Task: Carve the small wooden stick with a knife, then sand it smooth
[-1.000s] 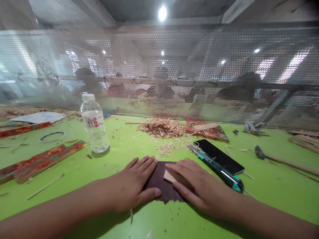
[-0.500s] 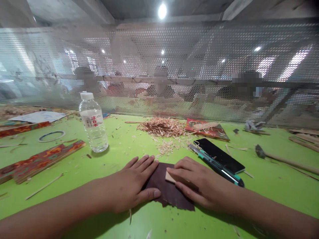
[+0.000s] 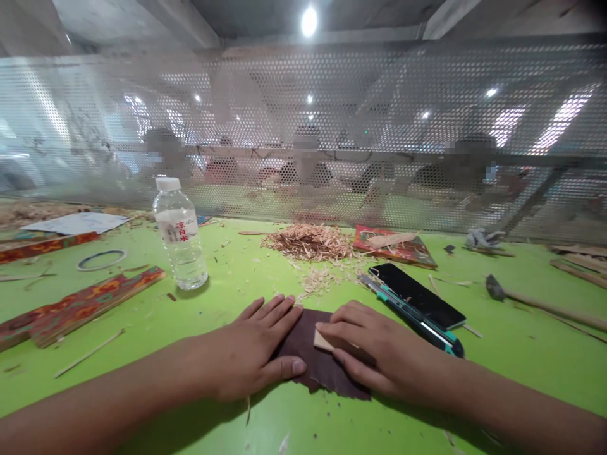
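Observation:
A dark brown sheet with a ragged front edge, perhaps sandpaper, [image 3: 308,341] lies on the green table. My left hand [image 3: 251,354] rests flat on its left part, fingers spread, thumb across the sheet. On the right part, my right hand [image 3: 365,347] grips a small pale wooden piece [image 3: 323,340] between thumb and fingers, against the sheet. Most of that piece is hidden under the hand. Just beyond my right hand lie a teal and black cutter knife [image 3: 417,319] and a black phone [image 3: 412,294].
A water bottle [image 3: 183,237] stands at the left, near patterned boards [image 3: 95,303] and a tape ring [image 3: 102,260]. Wood shavings [image 3: 310,242] are heaped ahead, beside a red board [image 3: 403,251]. A hammer [image 3: 545,303] lies at the right. Behind a perforated screen [image 3: 303,82], people are dimly visible.
The wooden piece and the fingers of my right hand have shifted very slightly left on the sheet. My left hand stays in place.

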Tool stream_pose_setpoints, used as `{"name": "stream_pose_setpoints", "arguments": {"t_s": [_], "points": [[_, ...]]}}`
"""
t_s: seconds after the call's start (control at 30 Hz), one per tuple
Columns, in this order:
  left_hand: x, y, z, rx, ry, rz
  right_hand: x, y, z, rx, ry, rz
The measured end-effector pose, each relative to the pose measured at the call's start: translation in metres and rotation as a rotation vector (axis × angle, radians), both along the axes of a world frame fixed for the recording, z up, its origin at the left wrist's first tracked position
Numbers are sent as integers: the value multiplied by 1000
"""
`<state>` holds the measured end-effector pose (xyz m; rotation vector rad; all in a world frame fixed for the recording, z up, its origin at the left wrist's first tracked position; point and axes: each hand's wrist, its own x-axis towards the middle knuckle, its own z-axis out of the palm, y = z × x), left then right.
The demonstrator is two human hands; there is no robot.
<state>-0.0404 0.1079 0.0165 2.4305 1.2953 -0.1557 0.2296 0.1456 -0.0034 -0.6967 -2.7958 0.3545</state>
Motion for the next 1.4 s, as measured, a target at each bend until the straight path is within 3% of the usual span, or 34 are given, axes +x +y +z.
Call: {"name": "stream_pose_setpoints", "arguments": {"t_s": [1.4], "points": [[3, -1, 0, 35, -11, 7, 0, 2, -1, 8, 58, -16]]}}
